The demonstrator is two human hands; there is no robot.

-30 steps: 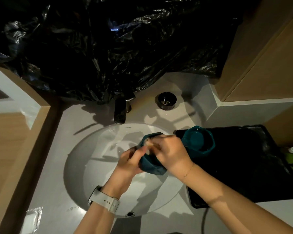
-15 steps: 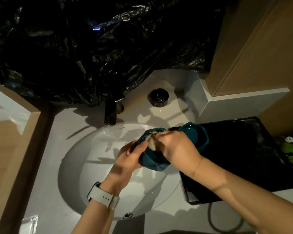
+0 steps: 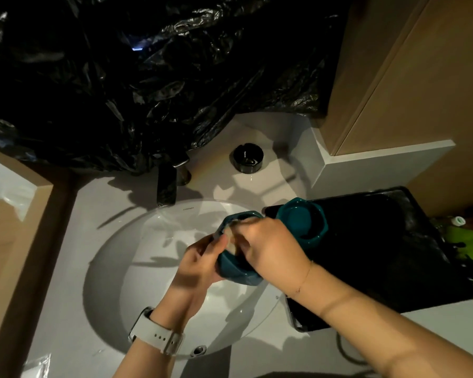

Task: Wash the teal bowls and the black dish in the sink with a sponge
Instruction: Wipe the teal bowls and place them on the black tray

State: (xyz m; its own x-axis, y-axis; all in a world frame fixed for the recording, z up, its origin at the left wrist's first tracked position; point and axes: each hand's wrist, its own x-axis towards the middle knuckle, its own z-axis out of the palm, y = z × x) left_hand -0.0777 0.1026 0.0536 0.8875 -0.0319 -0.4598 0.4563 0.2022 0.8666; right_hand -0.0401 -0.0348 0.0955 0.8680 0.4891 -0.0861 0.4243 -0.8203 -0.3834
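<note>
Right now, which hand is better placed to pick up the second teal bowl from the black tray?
The right hand. It works just beside the second bowl on the tray, while the left hand grips the bowl being scrubbed over the sink.

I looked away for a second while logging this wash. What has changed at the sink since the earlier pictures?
Little. The right hand keeps rubbing the pale sponge inside the teal bowl, shifting slightly along its rim. The left hand still grips that bowl over the sink. The second teal bowl stays on the black tray.
</note>
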